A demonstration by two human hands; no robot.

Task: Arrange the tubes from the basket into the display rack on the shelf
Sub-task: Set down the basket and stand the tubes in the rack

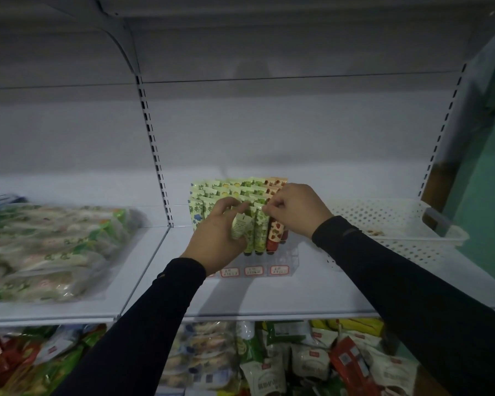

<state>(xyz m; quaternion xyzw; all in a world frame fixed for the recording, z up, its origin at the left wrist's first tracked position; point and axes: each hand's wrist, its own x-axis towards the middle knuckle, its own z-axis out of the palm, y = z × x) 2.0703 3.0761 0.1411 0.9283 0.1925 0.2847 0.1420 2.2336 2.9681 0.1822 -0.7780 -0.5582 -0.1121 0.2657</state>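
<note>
At the middle of the shelf, toward its back edge, stands the clear rack, nearly full of upright tubes in rows. The left hand grips one pale tube, tilted, at the rack's front row, fingers curled round its body. The right hand pinches the flat top of a green tube standing in that row, beside a red tube. The basket sits at the shelf's right end; its contents are hard to make out, apparently few. Judgement: the tubes look light, soft-walled and slightly slick; squeezing could dent them. Best held at mid-body or by the stiff crimped end, and lowered straight so neighbours are not toppled.
</note>
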